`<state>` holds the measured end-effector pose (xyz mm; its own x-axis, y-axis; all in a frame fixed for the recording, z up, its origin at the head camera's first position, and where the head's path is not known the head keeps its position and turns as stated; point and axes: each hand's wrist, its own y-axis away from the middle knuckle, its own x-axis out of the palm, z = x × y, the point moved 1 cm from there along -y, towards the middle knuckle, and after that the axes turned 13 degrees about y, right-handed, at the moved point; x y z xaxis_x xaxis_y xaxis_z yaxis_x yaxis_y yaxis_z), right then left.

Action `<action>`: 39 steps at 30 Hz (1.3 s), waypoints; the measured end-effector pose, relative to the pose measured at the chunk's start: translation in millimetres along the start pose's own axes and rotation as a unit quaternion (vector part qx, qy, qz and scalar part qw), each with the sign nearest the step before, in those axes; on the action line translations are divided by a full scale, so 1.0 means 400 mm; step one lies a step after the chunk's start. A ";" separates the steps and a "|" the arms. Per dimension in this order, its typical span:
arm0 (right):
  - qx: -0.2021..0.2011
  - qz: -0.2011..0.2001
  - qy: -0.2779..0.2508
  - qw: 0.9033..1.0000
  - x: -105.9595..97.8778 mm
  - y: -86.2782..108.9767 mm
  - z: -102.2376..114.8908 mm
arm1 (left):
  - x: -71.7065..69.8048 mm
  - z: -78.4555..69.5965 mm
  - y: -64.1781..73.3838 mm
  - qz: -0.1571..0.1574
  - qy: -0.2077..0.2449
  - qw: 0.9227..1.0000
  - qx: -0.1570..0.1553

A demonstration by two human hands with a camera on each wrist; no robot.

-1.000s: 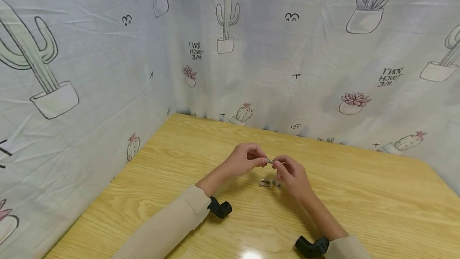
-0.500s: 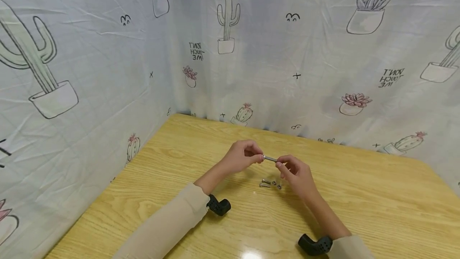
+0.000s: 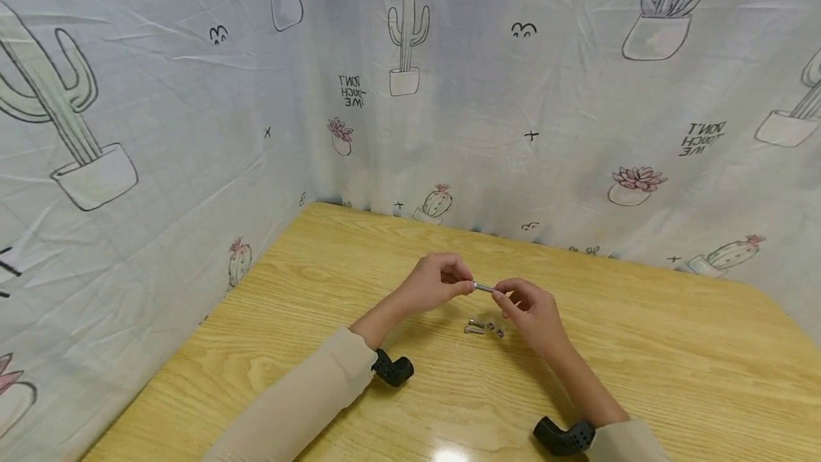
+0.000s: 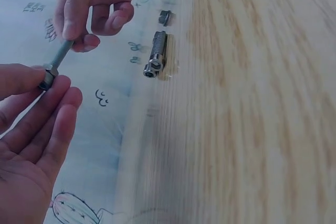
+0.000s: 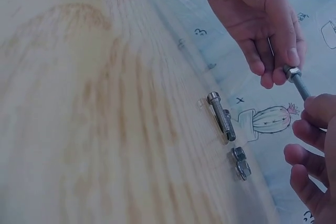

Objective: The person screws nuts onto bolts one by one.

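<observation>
A silver threaded bolt spans the two hands above the table. At its left end, the left hand pinches a hex nut between thumb and fingers. The right hand grips the bolt's other end by its fingertips, which hide that end. In the right wrist view the nut and some thread show between the two hands. Below them on the table lie two socket-head bolts side by side. Two flanged nuts lie just to their right.
The wooden table meets a cactus-print cloth at its back and left edges. A black wrist-worn device sits at the left sleeve, another black device at the right sleeve.
The hands have drawn apart from nearly touching, and more of the bolt's shaft shows between them. Over the last half second the left hand has shifted slightly down and right.
</observation>
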<state>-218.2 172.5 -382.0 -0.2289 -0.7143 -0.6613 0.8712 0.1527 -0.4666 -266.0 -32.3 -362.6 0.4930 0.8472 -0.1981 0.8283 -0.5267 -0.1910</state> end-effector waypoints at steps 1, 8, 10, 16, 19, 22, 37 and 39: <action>0.000 0.000 0.002 1.000 0.001 -0.001 -0.001 | 0.001 0.002 -0.001 -0.002 -0.006 1.000 -0.003; 0.020 0.013 0.026 0.999 0.010 -0.015 -0.049 | 0.010 0.011 -0.012 -0.018 -0.036 0.999 -0.008; 0.028 0.015 0.034 0.999 0.009 -0.021 -0.062 | 0.012 0.014 -0.021 -0.013 -0.048 0.999 -0.008; 0.046 0.066 0.050 0.995 0.010 -0.032 -0.094 | 0.011 0.026 -0.055 0.008 -0.088 0.996 -0.024; 0.056 0.097 0.059 0.992 0.017 -0.038 -0.107 | 0.009 0.034 -0.070 0.023 -0.108 0.993 -0.036; 0.065 0.120 0.067 0.988 0.022 -0.045 -0.115 | 0.009 0.040 -0.086 0.037 -0.137 0.989 -0.044; 0.064 0.143 0.114 0.981 0.022 -0.074 -0.121 | 0.022 0.042 -0.141 0.065 -0.264 0.961 -0.057; 0.061 0.138 0.126 0.981 0.021 -0.076 -0.122 | 0.025 0.040 -0.143 0.065 -0.271 0.958 -0.059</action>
<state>-268.0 195.3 -402.0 -0.0647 -0.4632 -0.8839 0.9567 0.2229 -0.1869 -312.6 5.1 -368.9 0.4100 0.5967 -0.6899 0.8089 -0.5874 -0.0274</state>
